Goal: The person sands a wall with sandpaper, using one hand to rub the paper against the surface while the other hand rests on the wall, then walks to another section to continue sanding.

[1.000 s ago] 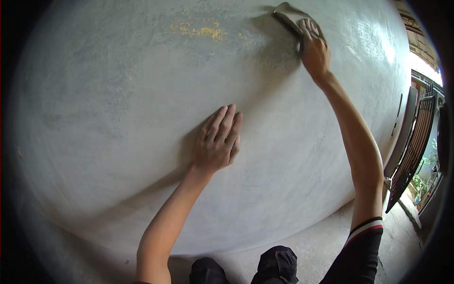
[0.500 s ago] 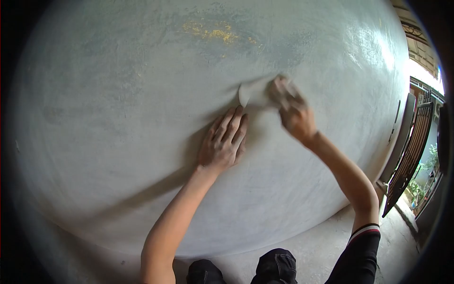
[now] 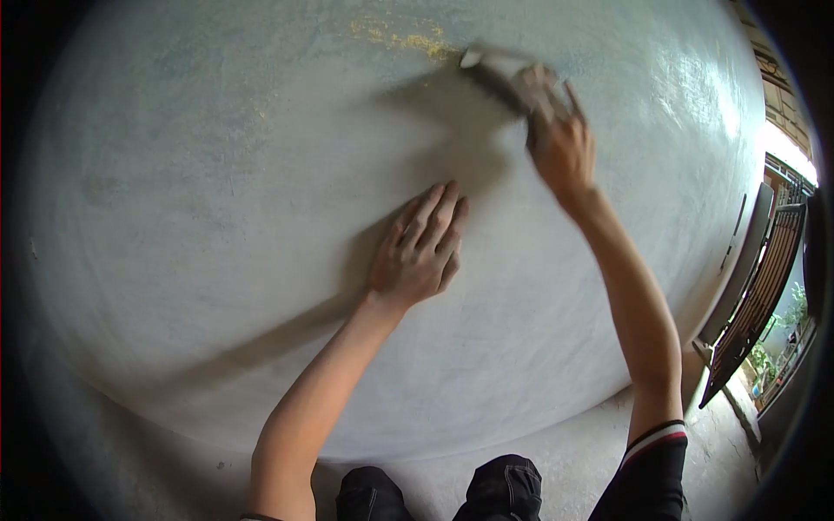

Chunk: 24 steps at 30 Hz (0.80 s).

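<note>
My right hand (image 3: 565,139) is partly closed on one end of a thin, curled sheet (image 3: 499,71), fingers bent over it; the hand is blurred, so I can't tell exactly how the thumb sits. The sheet is up near the top of my view, its free end just beside the lower right edge of a yellow patch (image 3: 404,37) on the big grey wall (image 3: 261,217). It casts a wide shadow, and I can't tell whether any of it touches the surface. My left hand (image 3: 417,252) is open, lower on the wall, fingers nearly straight and close together, with nothing in it; it looks laid flat there. As for how far along I am, I'd judge this to be mid-work. The lower and middle wall looks fairly even and pale, while the upper part is uneven, with darker blue-grey blotches and yellow specks showing through. That stretch seems the least finished, though I can't tell how much of the evenness comes from the sheet, or judge the parts beyond my view. Below are my dark trousers (image 3: 504,491) and the floor (image 3: 591,425); a slatted gate (image 3: 760,295) stands to the right.
</note>
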{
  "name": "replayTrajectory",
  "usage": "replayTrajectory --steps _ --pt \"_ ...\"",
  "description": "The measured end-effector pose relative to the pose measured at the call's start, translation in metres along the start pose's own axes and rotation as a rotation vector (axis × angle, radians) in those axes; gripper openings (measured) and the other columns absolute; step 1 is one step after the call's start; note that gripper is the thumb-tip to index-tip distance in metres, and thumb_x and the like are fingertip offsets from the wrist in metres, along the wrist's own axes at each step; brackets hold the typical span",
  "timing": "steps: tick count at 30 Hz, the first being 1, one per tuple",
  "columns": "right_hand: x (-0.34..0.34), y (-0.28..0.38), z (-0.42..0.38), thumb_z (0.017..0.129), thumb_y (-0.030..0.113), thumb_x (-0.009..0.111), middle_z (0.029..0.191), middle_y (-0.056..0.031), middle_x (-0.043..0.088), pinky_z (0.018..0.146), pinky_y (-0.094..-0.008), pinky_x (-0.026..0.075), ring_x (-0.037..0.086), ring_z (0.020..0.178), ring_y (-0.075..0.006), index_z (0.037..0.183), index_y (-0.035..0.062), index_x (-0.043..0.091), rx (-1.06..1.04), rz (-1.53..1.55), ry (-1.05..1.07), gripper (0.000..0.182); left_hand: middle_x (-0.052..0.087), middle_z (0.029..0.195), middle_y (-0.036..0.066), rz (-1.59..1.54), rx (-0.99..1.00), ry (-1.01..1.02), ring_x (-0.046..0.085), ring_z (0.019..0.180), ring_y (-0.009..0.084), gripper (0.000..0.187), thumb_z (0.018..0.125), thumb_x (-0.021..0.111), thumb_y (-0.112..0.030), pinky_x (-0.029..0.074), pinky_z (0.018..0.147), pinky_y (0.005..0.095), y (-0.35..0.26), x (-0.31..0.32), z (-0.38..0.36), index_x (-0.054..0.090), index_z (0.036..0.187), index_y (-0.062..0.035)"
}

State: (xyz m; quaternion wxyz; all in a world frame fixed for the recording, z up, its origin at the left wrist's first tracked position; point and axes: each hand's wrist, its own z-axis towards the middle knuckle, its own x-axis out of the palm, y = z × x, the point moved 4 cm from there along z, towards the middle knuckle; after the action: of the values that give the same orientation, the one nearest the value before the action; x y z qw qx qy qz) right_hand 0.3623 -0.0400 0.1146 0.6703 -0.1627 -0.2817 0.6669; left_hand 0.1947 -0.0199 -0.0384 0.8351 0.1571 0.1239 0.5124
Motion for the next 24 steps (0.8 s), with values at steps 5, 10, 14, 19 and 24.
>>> replayTrajectory --steps 5,10,14,19,24 --pt "0.02 -0.011 0.019 0.083 -0.001 0.053 0.129 -0.0218 0.055 0.096 -0.0396 0.05 0.055 0.117 -0.0376 0.128 -0.0015 0.05 0.331 0.004 -0.075 0.045 0.045 0.142 0.008 0.04 0.023 0.013 0.042 0.13 0.0208 0.045 0.088 0.047 -0.024 0.038 0.103 0.0372 0.0 -0.004 0.001 0.052 0.131 -0.0098" --pt "0.001 0.034 -0.024 0.079 -0.005 0.057 0.13 -0.0186 0.055 0.099 -0.0391 0.048 0.054 0.119 -0.0363 0.131 0.001 0.05 0.088 0.136 -0.026 0.052 0.045 0.142 0.008 -0.047 0.004 0.063 0.042 0.13 0.0215 0.046 0.089 0.047 -0.025 0.038 0.103 0.0375 0.001 -0.005 0.003 0.051 0.131 -0.0084" --pt "0.018 -0.023 0.034 0.08 -0.001 0.057 0.131 -0.0211 0.053 0.097 -0.0413 0.049 0.051 0.121 -0.038 0.13 0.0006 0.048 0.36 0.058 0.063 0.051 0.044 0.142 0.008 0.004 0.03 0.0 0.043 0.129 0.022 0.044 0.089 0.046 -0.025 0.038 0.103 0.0377 0.001 -0.002 -0.001 0.052 0.13 -0.0078" --pt "-0.003 0.043 -0.023 0.082 0.001 0.057 0.129 -0.0214 0.055 0.1 -0.0416 0.047 0.052 0.121 -0.0358 0.127 -0.0014 0.051 0.161 0.116 0.028 0.045 0.044 0.142 0.008 -0.034 -0.004 0.036 0.043 0.129 0.0211 0.046 0.09 0.045 -0.025 0.038 0.103 0.0374 0.002 -0.001 -0.002 0.05 0.133 -0.0086" --pt "0.013 -0.024 0.011 0.085 -0.004 0.051 0.131 -0.0197 0.054 0.102 -0.0398 0.045 0.051 0.123 -0.0335 0.126 -0.0021 0.053 0.111 0.045 -0.032 0.041 0.045 0.142 0.008 0.006 0.022 0.01 0.043 0.129 0.021 0.046 0.09 0.045 -0.025 0.038 0.102 0.037 0.002 -0.002 0.002 0.05 0.133 -0.0087"
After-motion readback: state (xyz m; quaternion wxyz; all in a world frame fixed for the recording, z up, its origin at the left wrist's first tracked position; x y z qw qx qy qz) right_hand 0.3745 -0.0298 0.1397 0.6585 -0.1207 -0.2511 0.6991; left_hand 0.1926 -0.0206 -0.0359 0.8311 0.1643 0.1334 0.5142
